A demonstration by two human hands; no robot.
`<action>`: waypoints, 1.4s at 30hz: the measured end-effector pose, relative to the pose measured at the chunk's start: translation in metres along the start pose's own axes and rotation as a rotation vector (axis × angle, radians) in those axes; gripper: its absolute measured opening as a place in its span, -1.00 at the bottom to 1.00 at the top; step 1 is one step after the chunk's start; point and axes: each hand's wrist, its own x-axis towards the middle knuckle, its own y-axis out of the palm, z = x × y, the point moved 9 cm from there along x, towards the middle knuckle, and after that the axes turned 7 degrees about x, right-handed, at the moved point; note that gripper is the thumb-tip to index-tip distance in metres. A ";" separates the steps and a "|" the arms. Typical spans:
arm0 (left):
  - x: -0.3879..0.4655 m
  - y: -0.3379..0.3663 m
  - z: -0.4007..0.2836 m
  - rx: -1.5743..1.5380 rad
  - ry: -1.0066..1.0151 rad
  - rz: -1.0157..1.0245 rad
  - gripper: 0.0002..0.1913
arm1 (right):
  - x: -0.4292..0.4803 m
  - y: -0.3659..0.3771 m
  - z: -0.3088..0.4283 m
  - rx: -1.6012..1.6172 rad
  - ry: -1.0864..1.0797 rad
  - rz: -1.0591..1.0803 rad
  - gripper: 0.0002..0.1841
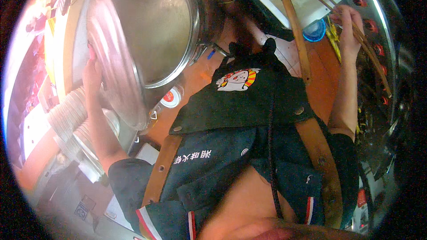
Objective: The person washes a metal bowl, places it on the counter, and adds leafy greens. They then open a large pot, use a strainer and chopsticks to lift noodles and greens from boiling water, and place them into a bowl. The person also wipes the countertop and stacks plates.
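Note:
My left hand [92,73] holds a large round metal lid [115,56] by its edge or grip; the exact hold is partly hidden. The lid is tilted steeply and looks slightly blurred. Beside it is a big round metal pot [160,30], uncovered, with a dull brownish-grey surface inside. In my right hand [347,23] is a pair of long wooden cooking chopsticks [373,58]. Their far ends reach over a white tray or basin [320,3]. A long wooden handle [297,36] with a metal neck leans across the tray's near rim.
Stacked pale dishes [68,110] stand under my left forearm. A tub with a white and red lid [171,96] sits near the pot. Right of the tray are a blue plastic container [315,30], yellow packaging [333,36] and a row of red knobs [370,25].

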 end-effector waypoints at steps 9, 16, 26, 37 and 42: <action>0.017 0.025 -0.033 0.239 0.051 0.001 -0.61 | -0.008 -0.013 0.002 -0.029 -0.038 0.002 -0.72; 0.027 0.017 -0.075 0.309 0.171 0.010 -0.65 | -0.022 -0.032 -0.002 0.069 -0.098 -0.042 -0.73; 0.050 -0.063 -0.213 0.359 0.364 -0.142 -0.73 | -0.045 -0.066 -0.011 0.168 -0.053 -0.098 -0.76; 0.110 -0.138 -0.444 0.595 0.935 -0.349 -0.70 | -0.053 -0.166 -0.027 0.067 -0.126 -0.370 -0.76; 0.154 -0.164 -0.506 0.714 1.029 -0.345 -0.70 | -0.057 -0.210 -0.056 0.075 -0.033 -0.498 -0.81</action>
